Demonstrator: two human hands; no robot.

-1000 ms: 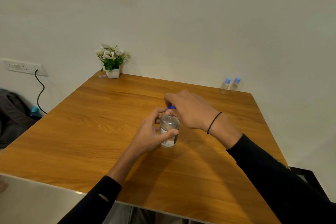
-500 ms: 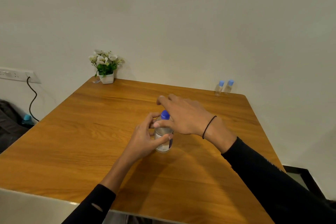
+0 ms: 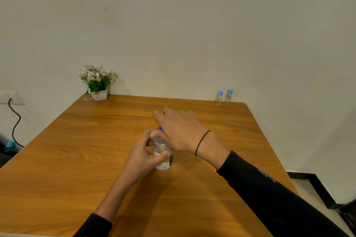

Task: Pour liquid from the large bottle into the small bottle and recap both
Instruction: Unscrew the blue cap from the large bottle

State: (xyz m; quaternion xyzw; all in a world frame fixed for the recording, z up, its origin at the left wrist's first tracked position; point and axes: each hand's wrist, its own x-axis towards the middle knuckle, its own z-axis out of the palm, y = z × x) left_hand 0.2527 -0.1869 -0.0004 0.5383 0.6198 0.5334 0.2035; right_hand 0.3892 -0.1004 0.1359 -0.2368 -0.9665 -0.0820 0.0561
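We face a plain cream wall (image 3: 192, 34) and a square wooden counter (image 3: 96, 159) with a warm, streaky grain and rounded corners. Near its middle stands the large bottle (image 3: 163, 157), upright: a clear, smooth plastic cylinder with a rounded shoulder, a white and dark blue label low on its side, and a blue cap (image 3: 160, 128) of which we see only a sliver.

Our left hand (image 3: 143, 158) holds it, the grip clamped round the body with the thumb across the front. Our right hand (image 3: 178, 131) hovers over the cap with its fingers stretched out fairly straight toward the far edge; the grip is apart, and we cannot tell whether the palm touches the cap.

Well apart, at the far right corner by the wall, stand two small bottles (image 3: 223, 97), clear, slim and capped in light blue, just beside each other.

We judge the risks as follows. The bottle's wall looks thin and slick, so a hard squeeze once the cap is off could push liquid out of the neck. The small bottles have narrow mouths and look light, so a fast pour could miss or tip one. They are also far off, and a reach across could knock the large bottle.

A small white pot of white flowers (image 3: 97, 82) sits at the far left corner.
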